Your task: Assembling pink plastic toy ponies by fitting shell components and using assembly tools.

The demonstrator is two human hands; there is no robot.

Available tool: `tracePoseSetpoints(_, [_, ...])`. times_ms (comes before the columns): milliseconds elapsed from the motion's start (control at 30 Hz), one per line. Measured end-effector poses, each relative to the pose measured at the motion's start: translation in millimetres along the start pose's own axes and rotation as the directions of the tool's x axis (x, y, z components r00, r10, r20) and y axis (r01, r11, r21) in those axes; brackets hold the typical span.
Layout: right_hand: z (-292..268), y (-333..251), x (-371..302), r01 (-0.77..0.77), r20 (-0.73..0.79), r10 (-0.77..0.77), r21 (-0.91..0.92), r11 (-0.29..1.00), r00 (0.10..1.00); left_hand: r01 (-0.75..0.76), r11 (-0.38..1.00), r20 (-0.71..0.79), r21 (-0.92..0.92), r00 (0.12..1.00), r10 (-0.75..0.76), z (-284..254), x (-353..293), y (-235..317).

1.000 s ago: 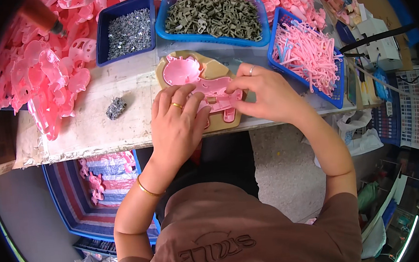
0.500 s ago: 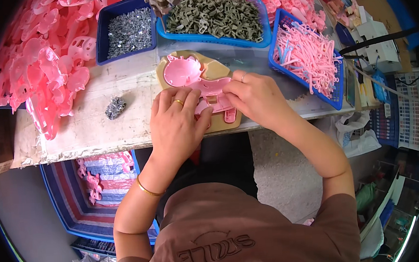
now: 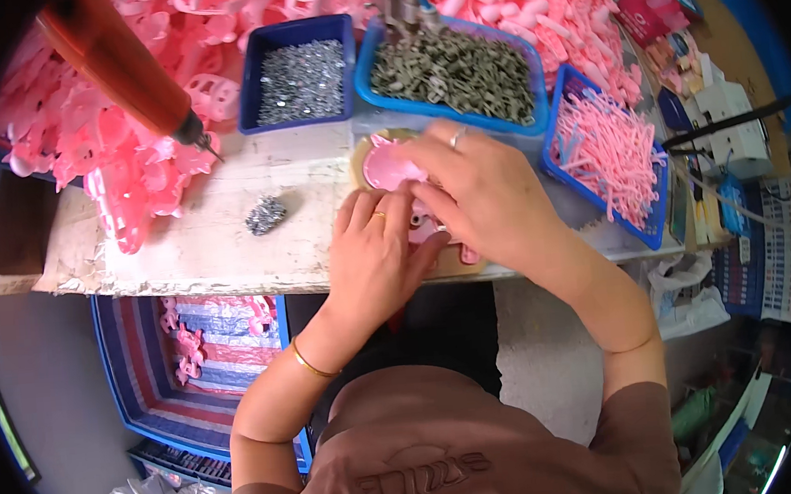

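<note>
- Pink part [image 3: 393, 167]: one, on the counter [image 3: 169, 260] before the person, set in a tan fixture; round cup at the far end, hollow side up, so the inside lies open to the fingers.
- Fixture [image 3: 357, 164]: one, tan, flat on the counter near its front edge; presumably shaped to keep the part from rocking.
- Left hand [image 3: 372, 249]: laid over the near left of the part, fingers bent down onto it, seemingly to steady it; a grip or mere pressure cannot be told.
- Right hand [image 3: 483, 184]: arched over the part from the right, fingers pointing down and inward; blurred, so whether they pinch anything cannot be told.
- Screws [image 3: 266, 215]: one small loose pile, left of the fixture, likely put there for a short reach.
- Tray [image 3: 296, 124]: dark blue, holding more screws, behind the pile.
- Basin [image 3: 539, 78]: light blue, full of grey-green clips, beyond the hands.
- Basket [image 3: 589, 198]: blue, heaped with pink sticks, set slantwise on the right, probably to face the right hand.
- Driver [image 3: 116, 65]: orange, slanting in from upper left, bit downward, apart from both hands.
- Shells [image 3: 130, 180]: pink, heaped at far left.
- Crate [image 3: 284, 339]: blue, striped lining, below the counter; a few pink pieces [image 3: 188, 351] inside.
</note>
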State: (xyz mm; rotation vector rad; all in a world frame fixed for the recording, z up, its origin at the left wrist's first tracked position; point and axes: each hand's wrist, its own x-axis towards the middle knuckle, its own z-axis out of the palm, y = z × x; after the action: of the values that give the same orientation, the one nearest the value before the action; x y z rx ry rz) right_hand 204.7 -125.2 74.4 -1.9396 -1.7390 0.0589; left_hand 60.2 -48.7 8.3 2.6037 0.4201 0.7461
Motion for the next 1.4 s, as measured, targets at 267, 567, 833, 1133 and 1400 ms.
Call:
tracePoseSetpoints(267, [29, -109, 197, 0.246, -0.103, -0.243, 0.683, 0.687, 0.965, 0.04, 0.999, -0.187, -0.033, 0.981, -0.045, -25, 3, -22])
tracePoseSetpoints(567, [-31, -58, 170, -0.094, 0.103, 0.023, 0.762, 0.641, 0.994, 0.195, 0.955, -0.181, 0.223, 0.971, -0.156, -54, 37, -114])
tracePoseSetpoints(833, [-27, -39, 137, -0.024, -0.003, 0.04, 0.763, 0.646, 0.999, -0.013, 0.986, 0.041, 0.164, 0.999, 0.006, 21, 124, -205])
tracePoseSetpoints(1133, [-40, -22, 127, -0.248, 0.248, 0.082, 0.775, 0.581, 0.965, 0.0, 0.975, -0.113, 0.223, 0.993, 0.026, 6, 123, -189])
tracePoseSetpoints(1400, [-24, -9, 124, -0.06, 0.094, -0.005, 0.677, 0.733, 0.996, -0.022, 0.911, -0.021, 0.412, 0.999, 0.033, -19, 104, -156])
